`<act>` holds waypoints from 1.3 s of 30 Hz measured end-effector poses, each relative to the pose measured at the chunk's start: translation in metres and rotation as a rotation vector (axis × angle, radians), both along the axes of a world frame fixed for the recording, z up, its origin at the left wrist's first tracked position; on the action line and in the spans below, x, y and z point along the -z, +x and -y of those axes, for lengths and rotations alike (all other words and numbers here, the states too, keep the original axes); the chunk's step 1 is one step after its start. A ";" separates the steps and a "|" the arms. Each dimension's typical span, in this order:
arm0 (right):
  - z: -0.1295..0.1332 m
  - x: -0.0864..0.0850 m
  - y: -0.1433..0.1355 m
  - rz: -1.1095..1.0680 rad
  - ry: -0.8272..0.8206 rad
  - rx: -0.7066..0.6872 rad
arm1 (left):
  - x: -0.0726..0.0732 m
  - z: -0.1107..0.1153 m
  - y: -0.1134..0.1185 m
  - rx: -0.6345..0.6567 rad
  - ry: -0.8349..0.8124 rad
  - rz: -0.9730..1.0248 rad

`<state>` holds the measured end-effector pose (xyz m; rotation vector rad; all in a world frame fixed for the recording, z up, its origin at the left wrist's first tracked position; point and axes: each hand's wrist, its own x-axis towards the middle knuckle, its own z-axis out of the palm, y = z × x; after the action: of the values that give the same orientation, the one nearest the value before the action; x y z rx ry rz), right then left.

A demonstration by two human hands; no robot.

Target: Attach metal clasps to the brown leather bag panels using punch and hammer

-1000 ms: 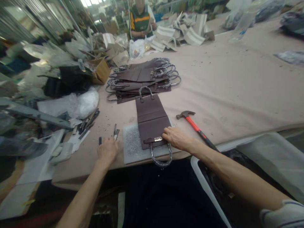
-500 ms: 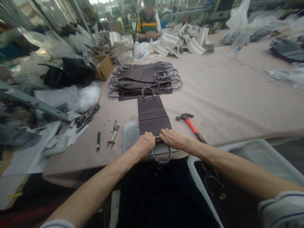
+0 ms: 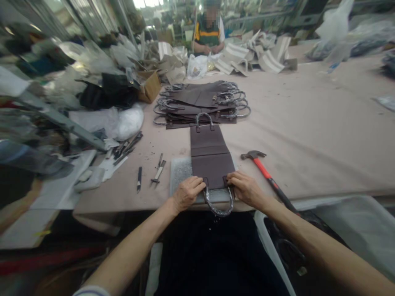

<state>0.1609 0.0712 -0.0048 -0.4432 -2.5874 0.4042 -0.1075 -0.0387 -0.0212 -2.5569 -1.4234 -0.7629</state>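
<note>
Hands (image 3: 189, 192) (image 3: 246, 189) pinch a brown panel (image 3: 212, 164) near a bin (image 3: 267, 237) holding dark pieces (image 3: 290, 248).

Couldn't see whole grey speckled slab (image 3: 179, 167); lost larger part under dark-brown leather bag piece (image 3: 212, 163). Couldn't count layers in dark-brown leather stack (image 3: 197, 98). Couldn't identify anything in hands (image 3: 212, 49) of co-worker in yellow-banded green top (image 3: 207, 38): too small. Lost rest of blue-striped white cuff (image 3: 91, 291) past bottom edge, dark bundle (image 3: 390, 65) past right edge. Saw clear plastic bags (image 3: 88, 57) at left only blurred.

Well beyond the left hand (image 3: 187, 193), a window (image 3: 149, 3) glares white. Plastic (image 3: 90, 58) farther left is blurred and stretched
</note>
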 end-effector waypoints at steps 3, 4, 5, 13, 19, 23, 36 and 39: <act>0.006 0.010 -0.003 -0.175 -0.021 0.058 | -0.004 0.002 0.004 -0.038 -0.036 -0.082; 0.006 0.013 -0.004 -0.212 -0.016 0.071 | -0.005 0.002 0.003 -0.050 -0.055 -0.113; 0.007 0.016 -0.005 -0.241 -0.012 0.076 | -0.006 0.002 0.003 -0.063 -0.073 -0.142; 0.012 0.024 -0.008 -0.280 -0.017 0.027 | -0.007 0.013 0.002 -0.098 -0.119 -0.208; 0.014 0.030 -0.003 -0.245 -0.055 0.017 | -0.003 0.021 0.002 -0.119 -0.123 -0.156; 0.017 0.030 0.003 -0.205 -0.082 0.006 | 0.002 0.026 0.007 -0.131 -0.145 -0.003; 0.009 0.047 0.013 -0.192 -0.176 0.066 | -0.040 0.021 -0.153 -1.340 -0.578 0.255; 0.008 0.049 0.012 -0.196 -0.189 0.076 | -0.040 0.030 -0.189 -1.404 -0.693 0.238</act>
<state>0.1730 0.0632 -0.0542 -0.5363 -2.3450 0.6361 -0.2960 -0.0690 0.0190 -0.9763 -3.2109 -0.2838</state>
